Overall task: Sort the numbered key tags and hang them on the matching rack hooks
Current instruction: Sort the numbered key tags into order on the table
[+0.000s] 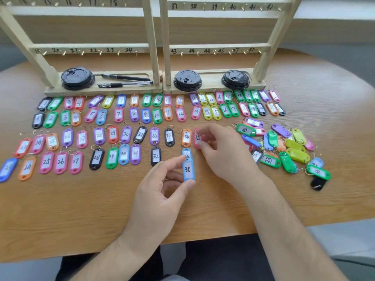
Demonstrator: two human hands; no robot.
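My left hand [162, 191] pinches a light blue tag marked 35 [188, 170] between thumb and forefinger, held upright just above the table. My right hand [225, 151] has its fingertips on a pink tag marked 35 [196, 138] lying beside an orange tag 34 [186, 136]. Another blue tag 34 [186, 152] lies just behind the held one. Rows of coloured numbered tags [125, 116] lie sorted in pairs across the table. Two wooden racks [156, 47] with numbered brass hooks stand behind them, all hooks bare.
An unsorted heap of tags [288, 147] lies to the right. Three black cup lids [78, 78] and two pens [125, 81] rest on the rack bases. The wooden table [81, 209] ends at its front edge near my forearms.
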